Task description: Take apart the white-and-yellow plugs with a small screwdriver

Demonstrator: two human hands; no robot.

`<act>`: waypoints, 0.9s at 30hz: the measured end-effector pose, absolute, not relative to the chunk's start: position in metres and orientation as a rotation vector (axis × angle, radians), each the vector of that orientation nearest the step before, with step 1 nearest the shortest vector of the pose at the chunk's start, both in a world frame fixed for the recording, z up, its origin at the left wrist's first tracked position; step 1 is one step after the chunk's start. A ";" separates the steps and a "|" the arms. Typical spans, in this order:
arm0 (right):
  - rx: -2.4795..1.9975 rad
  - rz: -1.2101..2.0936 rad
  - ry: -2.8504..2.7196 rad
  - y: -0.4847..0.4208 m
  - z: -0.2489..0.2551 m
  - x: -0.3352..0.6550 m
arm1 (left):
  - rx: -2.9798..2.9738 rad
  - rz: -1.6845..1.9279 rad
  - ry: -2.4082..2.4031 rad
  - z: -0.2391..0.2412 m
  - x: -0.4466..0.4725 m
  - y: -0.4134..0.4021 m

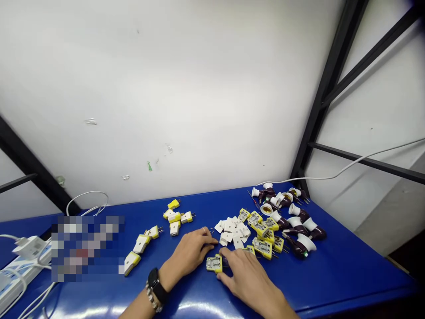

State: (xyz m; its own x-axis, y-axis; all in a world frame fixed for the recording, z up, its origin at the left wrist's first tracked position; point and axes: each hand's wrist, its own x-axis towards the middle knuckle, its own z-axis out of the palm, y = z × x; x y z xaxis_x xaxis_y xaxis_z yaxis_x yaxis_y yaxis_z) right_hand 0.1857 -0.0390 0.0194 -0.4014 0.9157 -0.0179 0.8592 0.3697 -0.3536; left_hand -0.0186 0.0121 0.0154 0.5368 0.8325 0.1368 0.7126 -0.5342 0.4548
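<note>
Catalogue entry from my remote view: one small yellow plug body (214, 263) with a grey open face lies on the blue table (348, 283) between my left hand (189, 254) and right hand (247, 272); I judge it light, stiff plastic, best held by its long edges, clear of any thin metal pins. The left fingers (202, 239) lie together, loosely curled around nothing visible, while the right thumb and fingers (221, 277) close about the plug body's right side, though I cannot tell whether they pinch it. Relative to the plug body: white plug covers (230, 228) just beyond, yellow-and-white plugs (174, 217) beyond and left, brown-and-white lamp holders (299, 230) well right.
</note>
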 end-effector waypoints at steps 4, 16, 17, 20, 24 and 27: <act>-1.642 0.517 -2.429 -0.045 0.028 0.185 | 2.550 0.426 1.310 0.009 -0.009 0.019; -1.937 0.202 -1.980 -0.021 0.058 0.260 | 2.661 0.403 1.535 0.006 -0.034 0.021; -1.956 0.169 -1.986 -0.019 0.056 0.264 | 2.647 0.448 1.539 0.006 -0.037 0.021; -1.986 0.109 -1.994 -0.018 0.047 0.266 | 2.602 0.622 1.576 0.008 -0.050 0.021; -1.849 0.190 -1.939 -0.021 0.045 0.259 | 2.565 0.752 1.838 0.014 -0.080 0.022; -1.528 0.353 -1.782 -0.028 0.051 0.254 | 2.551 0.610 2.055 0.019 -0.102 0.025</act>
